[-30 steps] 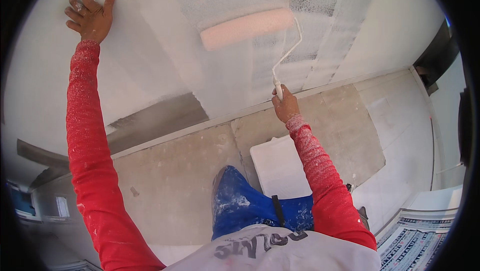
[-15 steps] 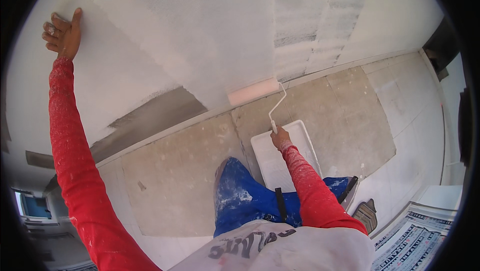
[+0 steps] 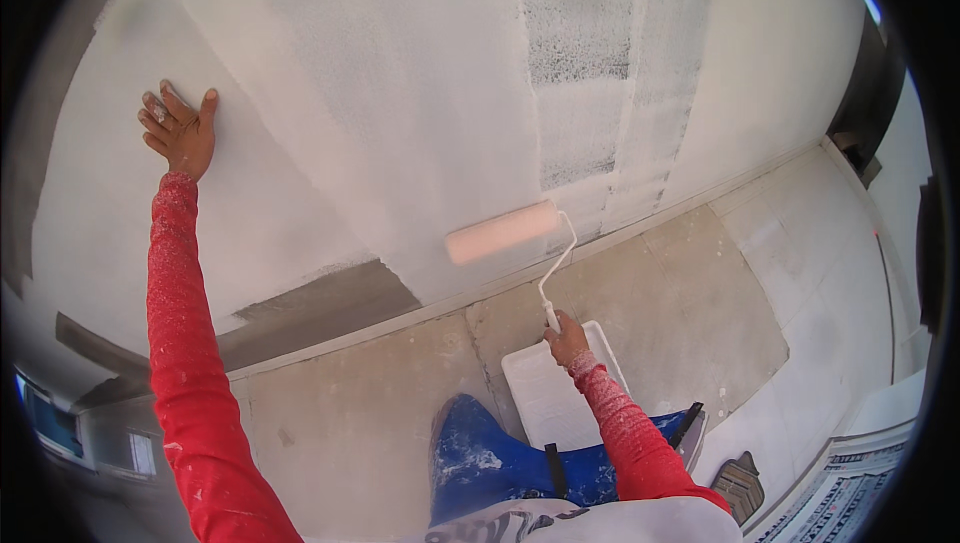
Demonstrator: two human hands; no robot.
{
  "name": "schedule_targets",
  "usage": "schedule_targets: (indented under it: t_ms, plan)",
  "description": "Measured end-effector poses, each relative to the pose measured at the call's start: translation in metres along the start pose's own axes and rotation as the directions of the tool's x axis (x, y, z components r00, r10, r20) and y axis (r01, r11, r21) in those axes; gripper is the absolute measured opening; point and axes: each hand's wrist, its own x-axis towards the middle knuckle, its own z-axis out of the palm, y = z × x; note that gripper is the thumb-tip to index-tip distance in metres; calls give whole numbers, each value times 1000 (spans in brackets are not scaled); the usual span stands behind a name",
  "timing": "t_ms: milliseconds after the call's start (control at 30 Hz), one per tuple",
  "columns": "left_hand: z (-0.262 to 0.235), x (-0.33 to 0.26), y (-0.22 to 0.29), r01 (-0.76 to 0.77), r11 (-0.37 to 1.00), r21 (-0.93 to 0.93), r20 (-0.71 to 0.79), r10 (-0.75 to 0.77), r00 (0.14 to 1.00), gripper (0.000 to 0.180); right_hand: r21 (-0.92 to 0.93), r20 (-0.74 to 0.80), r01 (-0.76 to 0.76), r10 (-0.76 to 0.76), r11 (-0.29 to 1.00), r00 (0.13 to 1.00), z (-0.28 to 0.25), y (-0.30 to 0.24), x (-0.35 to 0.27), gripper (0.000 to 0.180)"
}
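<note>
My right hand (image 3: 568,339) is closed round the handle of a paint roller (image 3: 503,232). Its pale pink sleeve lies against the lower part of the wall (image 3: 420,113), a little above the floor edge. My left hand (image 3: 182,133) rests flat on the wall at the upper left, fingers spread, with white spatters on them. Fresh white paint covers much of the wall, while a grey unpainted patch (image 3: 330,303) shows low down and thin, streaky bands run at the upper right. Below my right hand stands a white paint tray (image 3: 550,393), partly hidden by my forearm and leg.
Brown sheeting (image 3: 380,423) with white drips covers the floor along the wall. My blue trousers (image 3: 475,453) are beside the tray. A shoe sole (image 3: 738,488) shows at the lower right, near printed packaging (image 3: 850,498). A dark opening (image 3: 865,113) lies at the far right.
The roller has moved up the wall, away from the floor edge. In the picture, my left hand sits lower and further right; the whole view has shifted too.
</note>
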Motion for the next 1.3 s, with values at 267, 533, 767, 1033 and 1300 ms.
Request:
schedule_targets:
  t_ms: [267, 533, 767, 1033, 1300]
  plan:
    - [6, 1, 10, -1, 998, 58, 6, 0, 1000, 96, -11, -250, 371, -362, 929, 898, -93, -200, 7, 21]
    - [-1, -3, 13, -21, 993, 114, -1, 21, 1000, 91, 113, -376, 517, -445, 848, 813, -175, -435, 31, 21]
    - [-28, -10, 41, 68, 995, 72, 193, -81, 978, 91, 55, -430, 600, -523, 798, 736, -277, -589, 19, 25]
    - [6, -11, 14, -28, 996, 80, -14, 29, 999, 91, -58, -382, 650, -618, 758, 687, -331, -626, 20, 20]
    - [13, -1, 13, 30, 997, 73, -1, -30, 1000, 99, -171, -331, 489, -517, 856, 790, -281, -470, 46, 25]
